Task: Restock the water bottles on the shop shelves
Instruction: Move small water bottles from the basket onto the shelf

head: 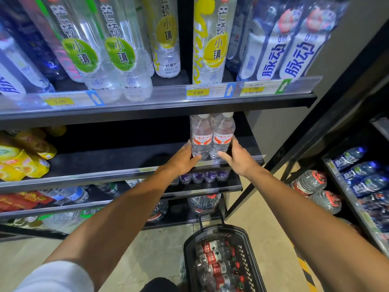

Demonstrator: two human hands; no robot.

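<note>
Two clear water bottles with red-and-white labels stand upright side by side at the right end of the middle black shelf [126, 159]. My left hand [183, 158] grips the left bottle [201, 137] low on its body. My right hand [236, 157] grips the right bottle [223, 135] from its right side. On the floor below sits a black shopping basket [189, 258] holding several more red-labelled water bottles [216, 262].
The upper shelf [168, 102] carries tall flavoured-water bottles and blue drink bottles behind price tags. Yellow packets [23, 159] lie at the middle shelf's left. Lower shelves hold small bottles. A second rack [362, 184] of blue bottles and large jugs stands to the right.
</note>
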